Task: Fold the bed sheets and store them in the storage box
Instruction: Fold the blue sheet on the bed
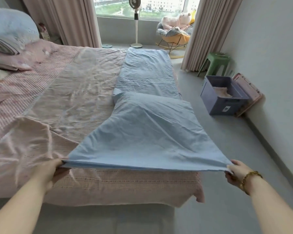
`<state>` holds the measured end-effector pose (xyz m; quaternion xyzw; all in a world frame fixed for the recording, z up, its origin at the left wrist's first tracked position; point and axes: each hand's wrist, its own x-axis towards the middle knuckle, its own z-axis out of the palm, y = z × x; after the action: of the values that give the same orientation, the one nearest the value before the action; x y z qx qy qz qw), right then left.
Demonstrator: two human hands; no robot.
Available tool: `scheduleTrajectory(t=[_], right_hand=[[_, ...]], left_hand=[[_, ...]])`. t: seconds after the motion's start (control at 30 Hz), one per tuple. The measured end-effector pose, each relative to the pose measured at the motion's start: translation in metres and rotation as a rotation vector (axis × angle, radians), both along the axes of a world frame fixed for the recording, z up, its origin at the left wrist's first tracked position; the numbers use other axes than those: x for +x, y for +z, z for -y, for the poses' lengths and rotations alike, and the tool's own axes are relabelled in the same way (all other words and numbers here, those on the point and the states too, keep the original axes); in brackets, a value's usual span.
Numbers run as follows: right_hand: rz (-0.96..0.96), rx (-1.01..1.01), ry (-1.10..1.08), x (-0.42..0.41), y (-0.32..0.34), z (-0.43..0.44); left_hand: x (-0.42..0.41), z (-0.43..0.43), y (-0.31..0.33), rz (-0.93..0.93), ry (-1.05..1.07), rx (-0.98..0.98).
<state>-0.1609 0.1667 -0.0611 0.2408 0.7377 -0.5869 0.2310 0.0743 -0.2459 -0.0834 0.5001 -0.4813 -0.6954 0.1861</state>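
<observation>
Blue sheet (145, 132) taut between left hand (49, 171) and right hand (235, 173)

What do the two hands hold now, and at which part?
Both hold the blue sheet by its near edge: the left hand grips the left corner, the right hand the right corner.

Bare floor (201, 132) between bed (125, 183) and storage box (224, 97); green stool (216, 63) behind box.

fan (134, 4) head cut by top edge | storage box (215, 100) label unreadable | left hand (47, 171) fingertips hidden under blue sheet (142, 132)
</observation>
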Motion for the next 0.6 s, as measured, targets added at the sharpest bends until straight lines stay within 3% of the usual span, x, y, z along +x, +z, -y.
scheduleTrajectory(t=[0.07, 0.17, 0.27, 0.33, 0.43, 0.5, 0.6], right_hand=[[-0.035, 0.019, 0.021, 0.008, -0.012, -0.003], [-0.212, -0.038, 0.091, 0.009, -0.006, 0.002], [-0.425, -0.217, -0.036, 0.002, 0.015, -0.002], [-0.451, -0.23, -0.065, 0.006, 0.018, -0.012], [-0.297, 0.051, 0.13, 0.025, -0.012, -0.029], [-0.133, 0.123, 0.217, 0.037, -0.038, -0.04], [-0.088, 0.201, 0.245, 0.038, -0.046, -0.041]], left_hand=[[0.005, -0.008, -0.015, 0.018, 0.042, 0.055], [0.005, -0.005, -0.011, -0.116, 0.082, 0.074], [0.007, 0.008, 0.008, -0.322, 0.165, 0.034], [0.011, 0.011, 0.012, -0.294, 0.144, 0.025], [0.03, -0.007, -0.005, -0.069, 0.034, 0.017], [0.041, -0.027, -0.018, 0.029, -0.008, 0.026], [0.044, -0.033, -0.026, 0.075, 0.016, 0.034]])
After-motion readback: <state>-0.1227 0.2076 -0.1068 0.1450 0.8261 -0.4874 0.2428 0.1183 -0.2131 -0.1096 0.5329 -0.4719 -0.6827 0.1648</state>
